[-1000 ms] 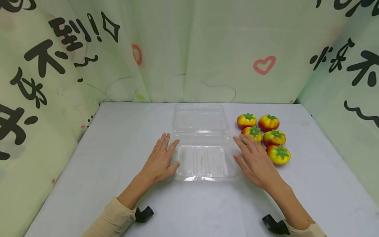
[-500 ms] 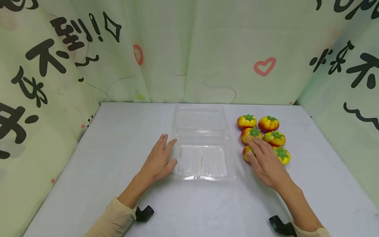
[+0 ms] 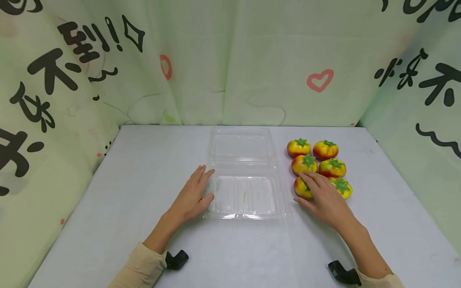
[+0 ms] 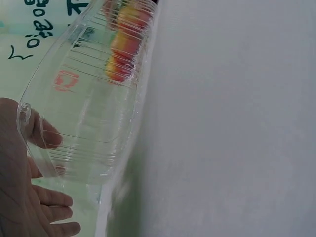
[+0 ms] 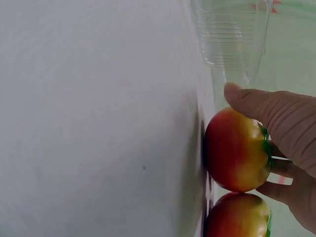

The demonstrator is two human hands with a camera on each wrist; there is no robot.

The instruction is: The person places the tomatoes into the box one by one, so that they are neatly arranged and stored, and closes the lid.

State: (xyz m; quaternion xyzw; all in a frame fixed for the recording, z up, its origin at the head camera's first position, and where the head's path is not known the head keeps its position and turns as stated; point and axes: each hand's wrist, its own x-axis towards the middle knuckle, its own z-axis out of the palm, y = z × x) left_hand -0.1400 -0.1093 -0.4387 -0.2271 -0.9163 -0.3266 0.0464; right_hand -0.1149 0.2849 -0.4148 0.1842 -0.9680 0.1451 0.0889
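My left hand (image 3: 192, 196) rests at the left rim of a clear plastic clamshell box (image 3: 245, 196), fingers extended. In the left wrist view, its thumb (image 4: 47, 134) shows through the box wall. The box lies unfolded, its lid (image 3: 241, 144) toward the back. My right hand (image 3: 325, 200) reaches over the near-left tomato (image 3: 301, 189), one of several red-and-yellow tomatoes with green star-shaped tops. In the right wrist view, the thumb (image 5: 249, 101) lies along one side of that tomato, while the other fingers spread behind it, not closed round it. The tomato sits on the table.
Other tomatoes stand close together in two columns, among them one at the near right (image 3: 343, 187) and one at the back left (image 3: 298, 148). A white-covered table (image 3: 162, 160) bears everything. Pale green printed curtains (image 3: 266, 80) enclose its back and sides.
My right hand has moved right from the box's right edge to the near-left tomato, and its thumb has swung out to the tomato's near side. The left hand has barely shifted.
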